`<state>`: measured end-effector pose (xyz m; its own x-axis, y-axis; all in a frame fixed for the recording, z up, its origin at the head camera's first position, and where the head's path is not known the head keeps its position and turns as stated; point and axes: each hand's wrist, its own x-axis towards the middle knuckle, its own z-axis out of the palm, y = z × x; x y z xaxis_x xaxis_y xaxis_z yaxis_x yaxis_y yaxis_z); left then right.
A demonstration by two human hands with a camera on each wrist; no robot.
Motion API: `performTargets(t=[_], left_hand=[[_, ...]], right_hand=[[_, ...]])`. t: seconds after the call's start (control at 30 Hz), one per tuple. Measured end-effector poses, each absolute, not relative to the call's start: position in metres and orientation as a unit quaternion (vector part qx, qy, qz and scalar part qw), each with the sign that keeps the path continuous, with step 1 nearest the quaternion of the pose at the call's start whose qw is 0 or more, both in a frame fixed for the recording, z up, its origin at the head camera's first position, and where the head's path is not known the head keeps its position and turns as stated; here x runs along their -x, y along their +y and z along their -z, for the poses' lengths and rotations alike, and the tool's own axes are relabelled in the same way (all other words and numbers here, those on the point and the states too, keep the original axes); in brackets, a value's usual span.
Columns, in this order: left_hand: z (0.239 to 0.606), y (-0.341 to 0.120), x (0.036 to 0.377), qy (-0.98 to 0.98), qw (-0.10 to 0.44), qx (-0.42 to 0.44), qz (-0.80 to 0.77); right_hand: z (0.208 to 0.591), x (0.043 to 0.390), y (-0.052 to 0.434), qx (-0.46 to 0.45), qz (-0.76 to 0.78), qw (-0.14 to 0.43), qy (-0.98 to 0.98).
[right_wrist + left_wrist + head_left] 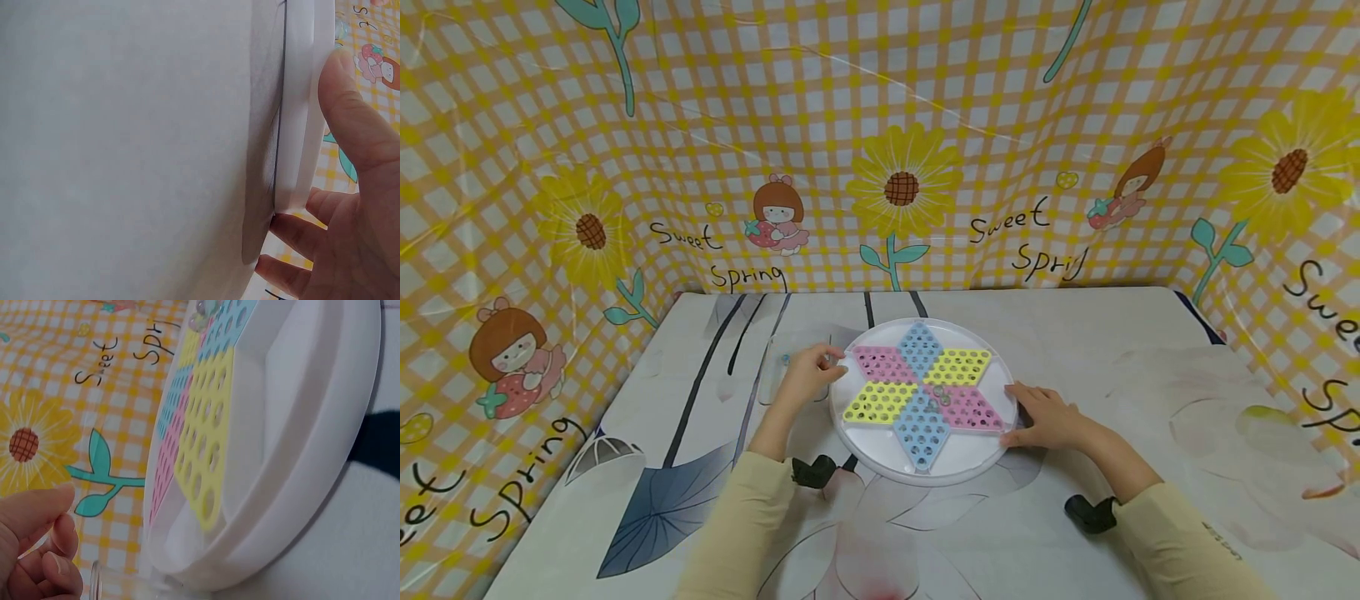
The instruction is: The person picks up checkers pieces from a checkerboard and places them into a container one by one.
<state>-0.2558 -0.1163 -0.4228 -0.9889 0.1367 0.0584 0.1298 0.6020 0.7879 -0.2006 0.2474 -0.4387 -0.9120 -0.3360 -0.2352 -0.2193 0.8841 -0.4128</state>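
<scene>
A round white Chinese checkers board (973, 454) with a pink, yellow and blue star of holes lies on the table. Several clear glass marbles (940, 393) sit near the star's centre and on the right pink point. My left hand (808, 372) hovers by the board's left rim, fingers loosely bent, with nothing showing between them in the left wrist view. Beneath and beside it is a clear plastic box (767, 387), partly hidden, with a bluish marble (786, 359) in it. My right hand (1048, 417) rests spread against the right rim, thumb and fingertips touching it.
A pale cloth with leaf and flower prints covers the table (1120, 350). Behind and at the sides hangs a yellow checked curtain (820, 125) with sunflowers. Black wrist mounts (813, 472) show beside both sleeves.
</scene>
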Motion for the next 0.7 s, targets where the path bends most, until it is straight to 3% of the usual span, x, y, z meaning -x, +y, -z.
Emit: performTargets(t=[0.7], left_hand=[[0.423, -0.053, 0.242, 0.891, 0.069, -0.161, -0.419]], right_hand=[[0.437, 0.201, 0.246, 0.135, 0.194, 0.16, 0.958]])
